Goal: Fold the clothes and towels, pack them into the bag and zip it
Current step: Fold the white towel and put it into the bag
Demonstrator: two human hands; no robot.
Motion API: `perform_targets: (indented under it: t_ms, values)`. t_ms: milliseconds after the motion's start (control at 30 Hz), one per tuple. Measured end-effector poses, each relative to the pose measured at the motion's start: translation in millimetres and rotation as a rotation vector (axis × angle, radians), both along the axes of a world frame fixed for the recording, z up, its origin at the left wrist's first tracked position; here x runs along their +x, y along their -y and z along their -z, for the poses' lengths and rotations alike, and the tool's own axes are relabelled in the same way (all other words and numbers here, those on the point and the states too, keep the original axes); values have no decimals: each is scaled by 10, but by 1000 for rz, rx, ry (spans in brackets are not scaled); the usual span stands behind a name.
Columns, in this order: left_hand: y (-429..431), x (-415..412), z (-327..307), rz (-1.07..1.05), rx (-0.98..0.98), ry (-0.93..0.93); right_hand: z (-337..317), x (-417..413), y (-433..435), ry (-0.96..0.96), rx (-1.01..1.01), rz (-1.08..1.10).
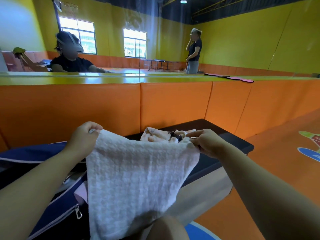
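**Item 1, white towel (138, 179).** Hanging at centre frame, stretched between both hands. Its lower edge is draping against the person's knee (166, 227) at the bottom of the frame. It is not yet folded.

**Item 2, left hand (84, 137).** Fingers are curling tight on the towel's upper left corner.

**Item 3, right hand (206, 143).** Thumb and fingertips are pinching the upper right corner, which is sitting slightly lower than the left one.

**Item 4, navy bag (52, 213).** Lying at lower left with its mouth unzipped and the zip pull (78, 213) dangling. Pale pink cloth (80, 193) is showing inside, and the towel's left edge is hanging just beside the opening.

**Item 5, pink garment (161, 136).** Lying crumpled on the dark bench (230, 135), just behind the towel's top edge.

**Hazards, as judged:**
- The towel is hanging from two small pinches only, so a loosening corner would likely drop half of it towards the floor.
- The corners are sitting at uneven heights and the top edge is sagging, so a fold made from here risks coming out skewed.
- The bottom edge is bunching on the knee, which could crease the fold.
- Thick terry trailing across the bag's mouth may snag the pull or jam the teeth at zipping.
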State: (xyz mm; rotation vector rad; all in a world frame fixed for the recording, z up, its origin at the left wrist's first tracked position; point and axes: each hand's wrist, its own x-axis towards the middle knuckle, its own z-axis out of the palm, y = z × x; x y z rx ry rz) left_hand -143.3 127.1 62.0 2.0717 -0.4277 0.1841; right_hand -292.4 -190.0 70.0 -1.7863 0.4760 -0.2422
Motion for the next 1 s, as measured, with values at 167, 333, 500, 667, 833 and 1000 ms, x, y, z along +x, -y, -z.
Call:
perform_targets:
  t_ms: [167, 333, 500, 667, 833, 1000]
  values:
    - [7, 1, -64, 10, -33, 48, -102, -17, -27, 26, 101, -16]
    - [-12, -34, -101, 11, -62, 39, -160, -32, 35, 210, 103, 131]
    - [-53, -84, -163, 13, -41, 92, -172, -19, 72, 254, -151, 251]
    - [-61, -132, -288, 36, -66, 124, -334, -68, 73, 309, -384, 350]
    - [-83, -126, -517, 24, -83, 232, -541, -189, 86, 431, -505, 368]
    - [-136, -153, -784, 45, -62, 382, -735, -312, 142, 559, -471, 374]
